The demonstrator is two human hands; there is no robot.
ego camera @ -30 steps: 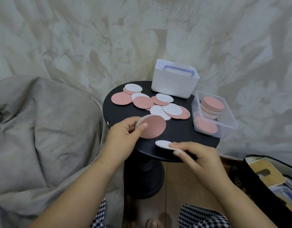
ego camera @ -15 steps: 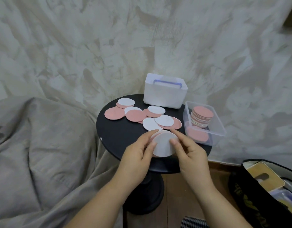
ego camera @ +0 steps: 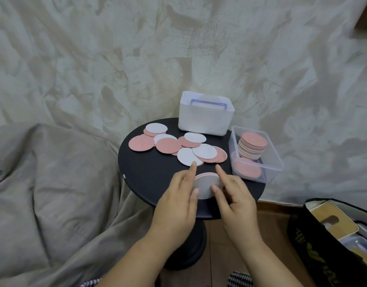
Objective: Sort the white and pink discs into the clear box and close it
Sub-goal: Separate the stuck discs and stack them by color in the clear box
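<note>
Head view: left hand point(ego camera: 176, 204), right hand point(ego camera: 238, 200), pinch grip on white-face-up disc stack point(ego camera: 205, 185)

Held discs point(ego camera: 206, 184): edges covered by my left hand point(ego camera: 176, 206) and right hand point(ego camera: 238, 201), which pinch them; I cannot count the stack.
Clear box point(ego camera: 279, 162): bottom pink discs point(ego camera: 247, 170) blur through its wall.
White bin point(ego camera: 203, 121): inside hidden.
Black bag point(ego camera: 315, 241): cut by the right edge; print unreadable.
</note>
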